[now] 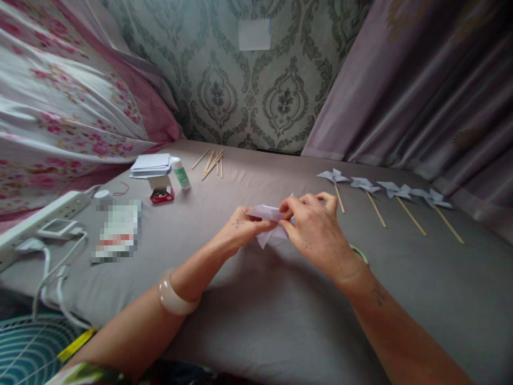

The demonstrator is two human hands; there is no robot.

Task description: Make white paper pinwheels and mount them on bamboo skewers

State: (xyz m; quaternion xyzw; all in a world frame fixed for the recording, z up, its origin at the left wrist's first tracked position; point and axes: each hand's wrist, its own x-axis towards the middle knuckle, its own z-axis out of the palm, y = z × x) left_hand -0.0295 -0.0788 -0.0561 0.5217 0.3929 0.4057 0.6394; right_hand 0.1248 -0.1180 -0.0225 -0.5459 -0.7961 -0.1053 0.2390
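Note:
A white paper pinwheel is held between my two hands above the grey cloth, its pointed folds sticking out above and below my fingers. My left hand grips it from the left, thumb stretched along the paper toward the centre. My right hand pinches the middle of the paper with thumb and fingertips. Whether a pin or other small part sits in that pinch is hidden by the fingers. No stick shows on this pinwheel.
Several finished pinwheels on sticks lie in a row at right. Loose wooden sticks, a paper stack, a glue bottle and a small red box lie toward the back left. A power strip with cables is far left.

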